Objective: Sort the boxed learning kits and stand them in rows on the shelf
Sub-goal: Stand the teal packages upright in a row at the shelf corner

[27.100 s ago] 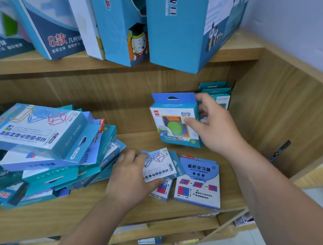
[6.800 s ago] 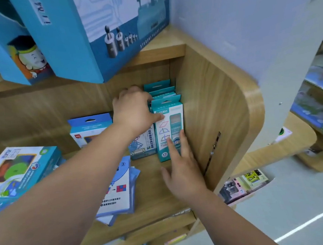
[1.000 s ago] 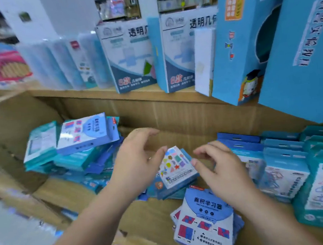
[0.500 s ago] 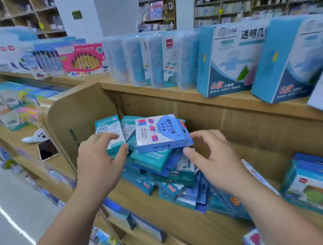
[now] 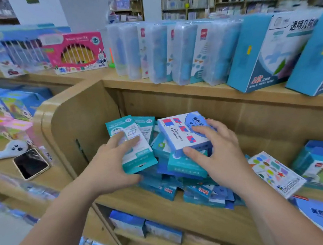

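Reaching in over the front lip of the shelf (image 5: 155, 208), I see the heap of boxed kits (image 5: 201, 192) lying loose and slanted, with its nearest boxes close to that lip. That is my first worry: a tug from above could, I think, slide them off the edge.

My left grip (image 5: 109, 166) is clamped on a teal box (image 5: 138, 158), fingers laid over its face and thumb tucked under its near end. My right grip (image 5: 217, 156) pinches a white-and-blue box (image 5: 179, 130), thumb on the near edge and fingers across the top. Both boxes sit on top of the heap, at the left end of the middle shelf, and nothing in this pile stands upright yet.

Lifting both at once risks dragging their neighbours, since the boxes overlap and a corner could catch. To the right, a box printed with coloured shapes (image 5: 274, 172) lies tilted against the heap and may slip if its support shifts. Beyond it, the upright blue boxes (image 5: 322, 158) could topple in a row if bumped.

Farther up, the large boxes (image 5: 268, 52) on the upper shelf hang out past its edge, so raising a kit too steeply could knock one down.
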`<action>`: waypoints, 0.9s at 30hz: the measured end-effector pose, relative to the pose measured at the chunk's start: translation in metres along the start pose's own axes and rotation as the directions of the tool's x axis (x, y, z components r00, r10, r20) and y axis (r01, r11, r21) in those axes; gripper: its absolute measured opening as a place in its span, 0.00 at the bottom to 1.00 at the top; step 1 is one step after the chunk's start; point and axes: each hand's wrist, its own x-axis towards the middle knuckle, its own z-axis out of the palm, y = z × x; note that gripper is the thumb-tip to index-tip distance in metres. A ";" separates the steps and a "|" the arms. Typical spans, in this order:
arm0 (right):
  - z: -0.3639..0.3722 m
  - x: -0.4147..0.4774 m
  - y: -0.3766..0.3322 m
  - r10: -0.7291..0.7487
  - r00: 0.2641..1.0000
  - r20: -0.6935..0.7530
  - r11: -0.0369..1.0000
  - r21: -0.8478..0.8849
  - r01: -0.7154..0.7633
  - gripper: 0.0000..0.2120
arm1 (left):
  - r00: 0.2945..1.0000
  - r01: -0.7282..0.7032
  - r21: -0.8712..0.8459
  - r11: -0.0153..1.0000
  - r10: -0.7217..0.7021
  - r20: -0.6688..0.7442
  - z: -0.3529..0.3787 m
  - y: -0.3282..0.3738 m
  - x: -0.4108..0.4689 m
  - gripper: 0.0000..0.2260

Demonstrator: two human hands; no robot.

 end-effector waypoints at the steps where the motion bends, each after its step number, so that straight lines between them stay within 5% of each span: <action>1: 0.000 0.000 -0.002 0.013 1.000 -0.004 1.000 -0.001 -0.013 0.30 | 0.998 -0.050 -0.038 0.998 0.052 0.042 -0.005 -0.006 0.001 0.47; 5: 0.003 -0.004 -0.010 0.061 0.998 -0.022 0.998 -0.011 -0.061 0.29 | 0.958 -0.188 -0.086 0.978 0.202 0.202 -0.038 -0.024 0.008 0.43; 12: 0.019 -0.018 -0.022 0.041 0.998 -0.053 0.990 -0.133 -0.048 0.40 | 0.934 -0.340 0.472 0.813 0.234 0.269 -0.067 -0.011 0.048 0.43; 18: 0.018 -0.024 -0.022 0.037 0.994 -0.098 0.983 -0.175 -0.054 0.37 | 0.861 -0.474 0.454 0.754 0.288 0.420 -0.065 -0.006 0.069 0.44; 23: 0.017 -0.038 -0.033 -0.273 0.873 -0.404 0.946 -0.277 0.168 0.25 | 0.886 -0.457 0.407 0.791 0.362 0.290 -0.076 -0.007 0.061 0.43; 27: 0.028 -0.055 -0.053 -0.422 0.785 -0.453 0.906 -0.249 0.344 0.15 | 0.916 -0.398 0.235 0.887 0.400 0.040 -0.077 -0.015 0.044 0.40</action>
